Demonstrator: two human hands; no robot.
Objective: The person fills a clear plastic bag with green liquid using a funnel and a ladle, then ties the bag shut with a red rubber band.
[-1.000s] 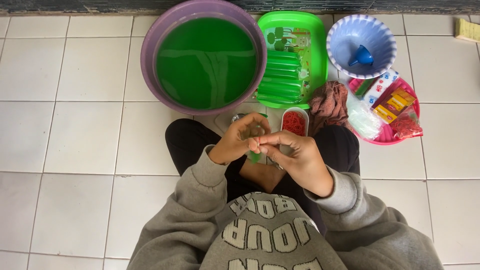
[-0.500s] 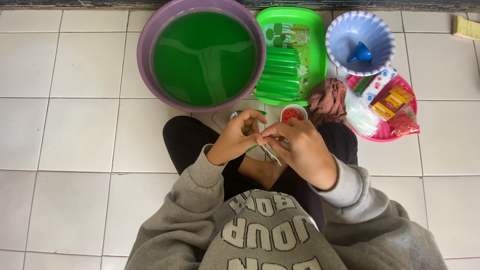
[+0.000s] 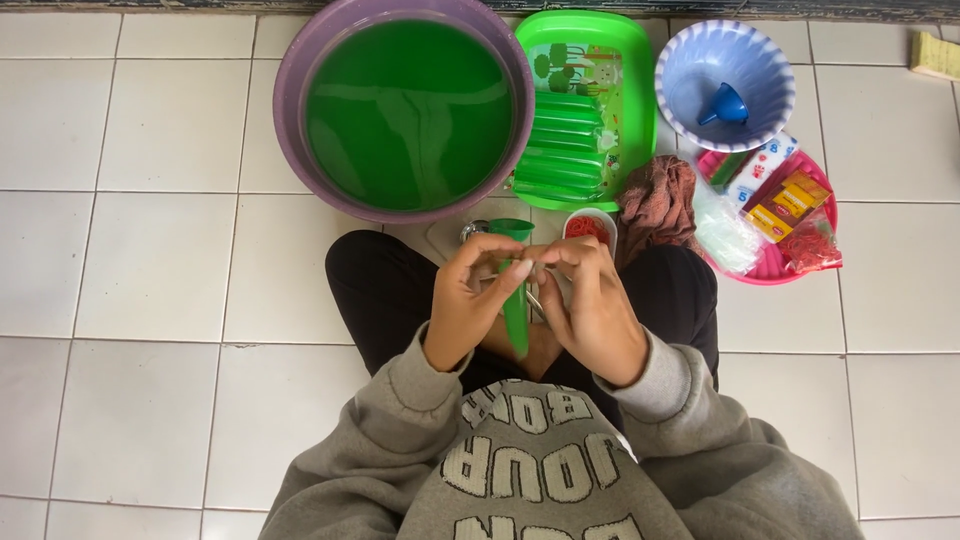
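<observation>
I sit on a white tiled floor with both hands raised over my lap. My left hand (image 3: pixel 466 300) and my right hand (image 3: pixel 592 305) pinch the top of a narrow plastic tube bag filled with green liquid (image 3: pixel 516 318), which hangs down between them. Just beyond my fingers stand a small green funnel or cup (image 3: pixel 512 229) and a little white bowl of red rubber bands (image 3: pixel 589 227). A purple basin of green liquid (image 3: pixel 405 108) sits ahead to the left. A green tray (image 3: pixel 590 95) beside it holds several filled green tube bags.
A pale blue bowl (image 3: pixel 722 85) with a blue funnel inside stands at the upper right. Below it a pink tray (image 3: pixel 775 215) carries packets and clear plastic bags. A brownish cloth (image 3: pixel 655 205) lies by my right knee. A yellow sponge (image 3: pixel 935 55) lies at the far right edge.
My hands have lifted and spread slightly. The green tube bag now hangs in plain view between them, where before my fingers were bunched over it.
</observation>
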